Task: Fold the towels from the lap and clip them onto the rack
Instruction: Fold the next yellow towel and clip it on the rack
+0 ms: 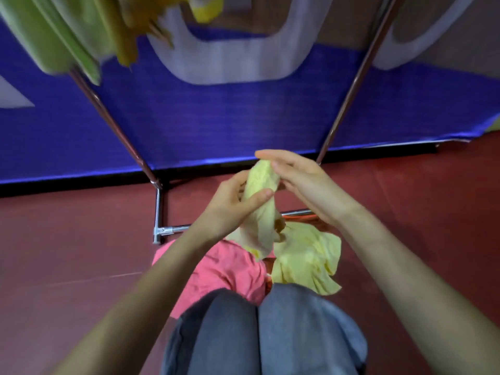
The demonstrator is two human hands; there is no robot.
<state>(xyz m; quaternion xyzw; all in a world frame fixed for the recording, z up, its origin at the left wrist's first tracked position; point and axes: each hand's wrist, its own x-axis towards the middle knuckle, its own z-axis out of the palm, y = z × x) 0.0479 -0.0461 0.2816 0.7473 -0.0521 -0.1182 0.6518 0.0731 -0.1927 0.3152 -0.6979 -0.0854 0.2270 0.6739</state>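
Left hand (230,209) fingers clamp the yellow towel (263,180) — right hand (303,182) fingers straight (touching its top).

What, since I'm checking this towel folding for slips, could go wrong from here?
The held yellow towel is bunched into a twisted rope in the left hand's grip, with the right hand at its top end; folded like this it would likely come out crooked. The pink towel and the other yellow towel hang past the knees, so they might slide to the floor if the legs shift.
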